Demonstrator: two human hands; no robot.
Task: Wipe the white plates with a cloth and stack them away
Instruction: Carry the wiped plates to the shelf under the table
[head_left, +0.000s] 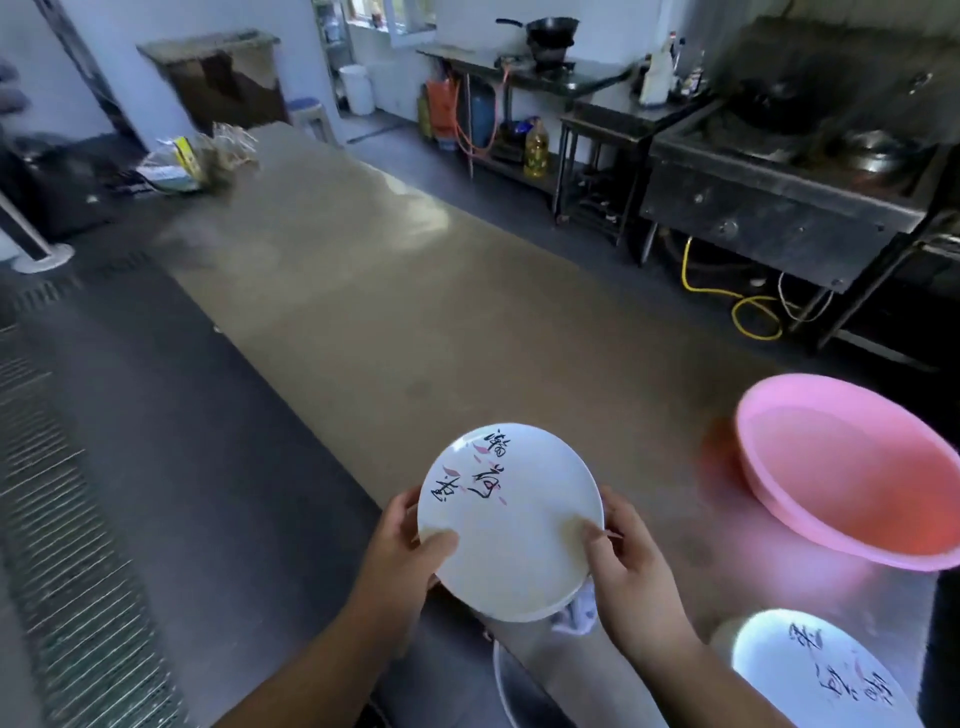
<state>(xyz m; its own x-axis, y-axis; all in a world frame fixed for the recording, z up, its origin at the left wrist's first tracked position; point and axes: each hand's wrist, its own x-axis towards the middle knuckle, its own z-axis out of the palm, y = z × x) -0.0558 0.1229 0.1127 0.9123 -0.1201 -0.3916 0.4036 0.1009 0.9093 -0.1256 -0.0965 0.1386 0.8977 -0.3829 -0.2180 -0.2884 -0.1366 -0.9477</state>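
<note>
plate (514, 540) held at rim, left hand (400, 566) and right hand (631, 577) grip clamped; pink basin (852, 467), second plate (810, 675) right.

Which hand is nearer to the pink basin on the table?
Right. The right hand grips the right edge of the plate, on the side facing the pink basin. The left hand grips the opposite edge, farther away, with the plate between.
</note>
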